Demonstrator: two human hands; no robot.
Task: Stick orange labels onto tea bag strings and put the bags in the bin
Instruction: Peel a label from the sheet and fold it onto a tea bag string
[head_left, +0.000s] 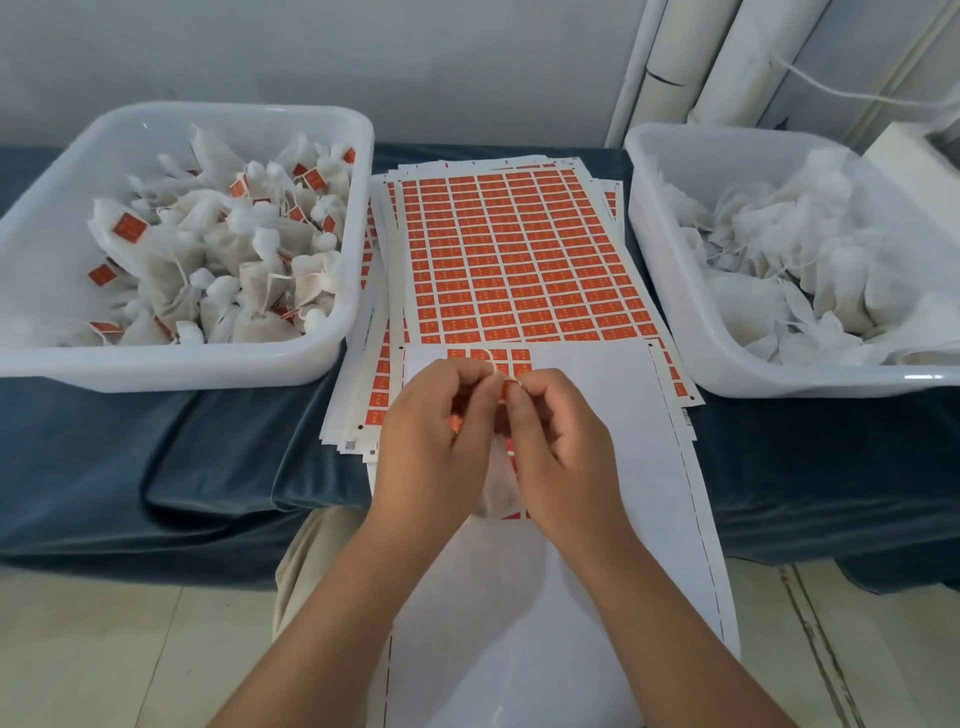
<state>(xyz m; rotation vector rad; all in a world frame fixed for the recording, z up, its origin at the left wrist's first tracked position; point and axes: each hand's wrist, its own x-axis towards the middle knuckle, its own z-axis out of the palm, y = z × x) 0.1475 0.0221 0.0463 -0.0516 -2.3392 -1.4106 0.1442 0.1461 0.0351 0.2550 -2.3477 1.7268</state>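
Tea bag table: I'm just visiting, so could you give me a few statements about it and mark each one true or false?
1. The left bin holds tea bags that carry orange labels. True.
2. The bags in the right bin have orange labels too. False: no labels show on them.
3. The label sheets lie between the two bins. True.
4. The left hand is reaching into the left bin. False: it is over the sheets beside the right hand, and both pinch an orange label.
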